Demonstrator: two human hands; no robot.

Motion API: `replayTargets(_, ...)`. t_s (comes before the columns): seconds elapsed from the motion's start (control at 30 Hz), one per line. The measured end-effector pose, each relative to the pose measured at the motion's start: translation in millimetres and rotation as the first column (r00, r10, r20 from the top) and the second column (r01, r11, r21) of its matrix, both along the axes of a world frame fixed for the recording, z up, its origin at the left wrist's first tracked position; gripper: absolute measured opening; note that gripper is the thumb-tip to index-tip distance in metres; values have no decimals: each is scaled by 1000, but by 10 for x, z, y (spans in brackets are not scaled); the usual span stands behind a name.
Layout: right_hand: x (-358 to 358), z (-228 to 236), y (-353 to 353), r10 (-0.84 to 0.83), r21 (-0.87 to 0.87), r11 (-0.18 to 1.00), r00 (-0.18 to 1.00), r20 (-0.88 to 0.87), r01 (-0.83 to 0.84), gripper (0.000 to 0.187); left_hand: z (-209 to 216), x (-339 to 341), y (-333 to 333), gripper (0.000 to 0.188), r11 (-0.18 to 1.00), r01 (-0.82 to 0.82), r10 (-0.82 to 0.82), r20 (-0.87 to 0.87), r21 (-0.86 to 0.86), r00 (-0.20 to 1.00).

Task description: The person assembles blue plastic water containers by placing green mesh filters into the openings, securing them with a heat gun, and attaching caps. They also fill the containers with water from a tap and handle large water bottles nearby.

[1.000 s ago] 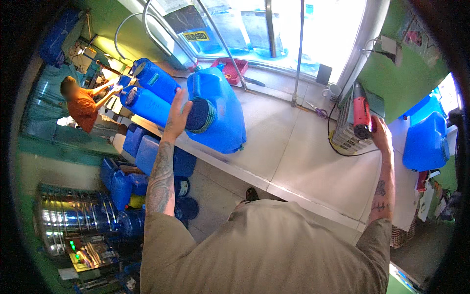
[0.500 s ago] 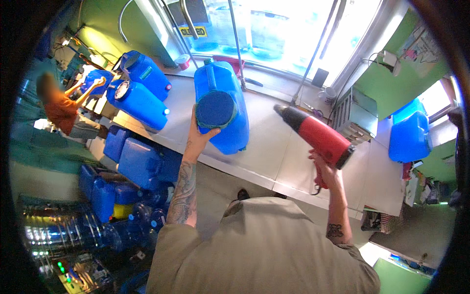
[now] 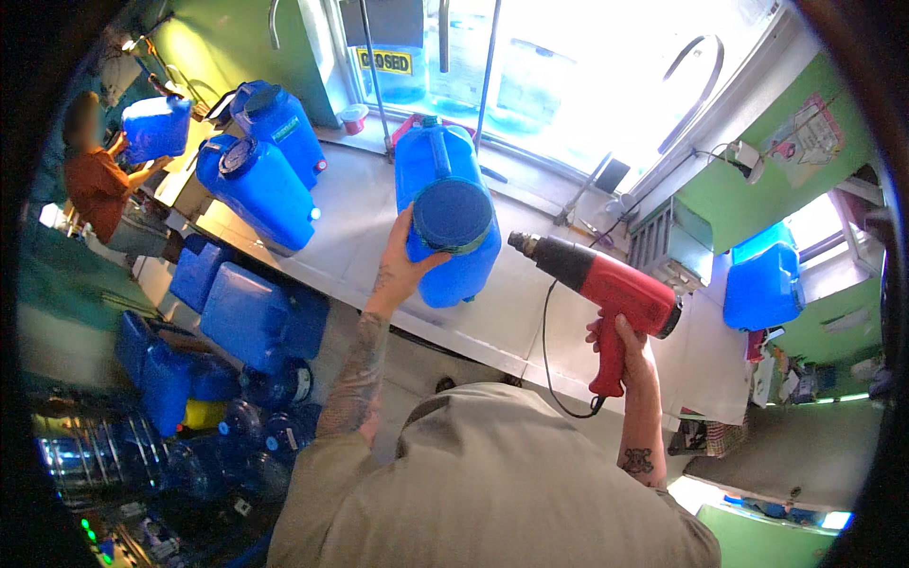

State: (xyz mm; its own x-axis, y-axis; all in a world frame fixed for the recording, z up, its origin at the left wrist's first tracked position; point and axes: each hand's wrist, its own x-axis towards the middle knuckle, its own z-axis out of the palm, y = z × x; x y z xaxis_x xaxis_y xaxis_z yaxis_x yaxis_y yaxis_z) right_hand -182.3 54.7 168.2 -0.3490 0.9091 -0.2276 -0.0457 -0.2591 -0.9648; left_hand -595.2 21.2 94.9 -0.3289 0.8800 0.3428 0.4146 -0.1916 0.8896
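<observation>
Here, line by line:
Left hand: the left hand (image 3: pixel 402 265) is cupped open against the capped end of the blue water jug (image 3: pixel 445 222), fingers spread round the lower left of its dark blue cap (image 3: pixel 453 215).
Right hand: the right hand (image 3: pixel 620 348) is closed tight round the grip of the red heat gun (image 3: pixel 606 293); its black nozzle points to 10 o'clock, just beside the cap, not touching.
Jug: lies on its side on the pale surface (image 3: pixel 360 227), cap toward the camera, near the picture's middle.
Other jugs: two blue jugs (image 3: pixel 260 185) lie at 10 o'clock of it; one more (image 3: pixel 762 284) stands at 3 o'clock.
Co-worker: a person in an orange shirt (image 3: pixel 95 185) at 9 o'clock holds another blue jug.
</observation>
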Motion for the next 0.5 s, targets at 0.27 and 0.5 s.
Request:
replayTargets(0.27, -37, 350, 236, 62, 66, 996, 995, 83, -68, 55, -49, -206, -43, 92, 992, 116, -108, 125, -53, 986)
replayTargets(0.5, -581, 919, 921, 148, 187, 960, 946, 290, -208, 46, 38, -160, -69, 88, 993, 103, -97, 115, -55, 989)
